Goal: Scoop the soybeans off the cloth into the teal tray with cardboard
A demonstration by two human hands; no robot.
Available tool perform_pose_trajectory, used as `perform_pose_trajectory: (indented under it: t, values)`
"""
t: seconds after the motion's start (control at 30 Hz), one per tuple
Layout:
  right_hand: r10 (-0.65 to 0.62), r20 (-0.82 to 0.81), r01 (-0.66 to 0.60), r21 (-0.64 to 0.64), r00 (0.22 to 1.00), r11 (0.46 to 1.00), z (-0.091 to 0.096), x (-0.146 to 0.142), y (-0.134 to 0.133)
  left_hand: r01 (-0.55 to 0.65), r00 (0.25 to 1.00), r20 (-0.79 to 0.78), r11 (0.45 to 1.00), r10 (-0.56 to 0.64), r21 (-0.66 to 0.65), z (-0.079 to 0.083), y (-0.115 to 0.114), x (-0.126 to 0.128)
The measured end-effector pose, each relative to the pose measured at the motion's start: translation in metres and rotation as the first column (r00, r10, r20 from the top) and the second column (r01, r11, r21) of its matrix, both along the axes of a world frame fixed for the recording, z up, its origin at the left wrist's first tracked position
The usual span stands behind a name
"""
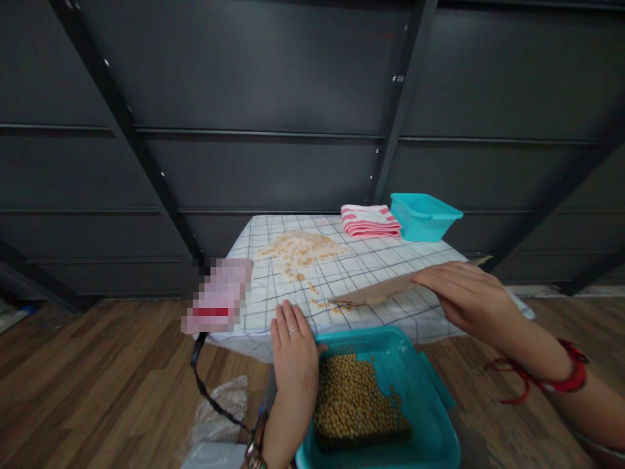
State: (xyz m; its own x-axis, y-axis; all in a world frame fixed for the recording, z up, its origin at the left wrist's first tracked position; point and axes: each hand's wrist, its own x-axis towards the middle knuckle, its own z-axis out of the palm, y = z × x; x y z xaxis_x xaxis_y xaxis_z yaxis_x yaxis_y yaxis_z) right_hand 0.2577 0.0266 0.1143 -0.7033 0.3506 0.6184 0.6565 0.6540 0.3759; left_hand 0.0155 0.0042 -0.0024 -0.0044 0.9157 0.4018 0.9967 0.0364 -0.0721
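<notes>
My right hand [471, 299] grips a flat piece of brown cardboard [375, 291] by its right end. The cardboard's far edge rests low over the checked tablecloth, beside a few loose yellow beans [336, 309] near the front edge. My left hand [295, 352] lies with its fingers stretched out at the table's front edge, its thumb by the rim of a teal basin [430, 417]. Inside the basin is a heap of soybeans [354, 397]. Farther back on the cloth spreads a pile of beans mixed with pale grains [303, 251].
A folded pink-and-white striped towel [371, 221] and a smaller teal basin [424, 218] stand at the back right of the table [273, 312]. A blurred pink item [222, 296] with a black strap is at the left corner. Clear plastic [222, 407] lies lower left.
</notes>
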Motion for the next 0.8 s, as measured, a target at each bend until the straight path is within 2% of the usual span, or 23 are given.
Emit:
perform_pose_trajectory:
  t: [0.17,0.33,0.5,0.6,0.8]
  values:
    - [-0.007,0.005,0.007,-0.004,1.0,1.0,0.003,0.005,-0.004,0.027,0.997,0.074,0.999,-0.024,-0.035,0.002,0.0,-0.001]
    - [-0.064,0.011,0.064,-0.002,0.998,0.998,0.005,0.014,0.004,0.034,0.994,0.105,0.998,-0.029,-0.044,0.005,-0.002,0.0]
    - [-0.1,0.077,0.107,-0.095,0.992,0.99,0.015,0.012,0.019,0.022,0.995,0.099,0.999,-0.018,-0.047,0.006,-0.003,0.001]
    - [-0.067,0.117,0.086,-0.17,0.991,0.982,0.022,0.006,0.026,0.024,0.994,0.109,0.999,-0.02,-0.042,0.005,-0.003,0.0]
    - [-0.032,0.123,0.062,-0.242,0.992,0.968,0.022,0.001,0.021,0.048,0.993,0.105,0.999,-0.046,-0.017,0.004,-0.003,-0.001]
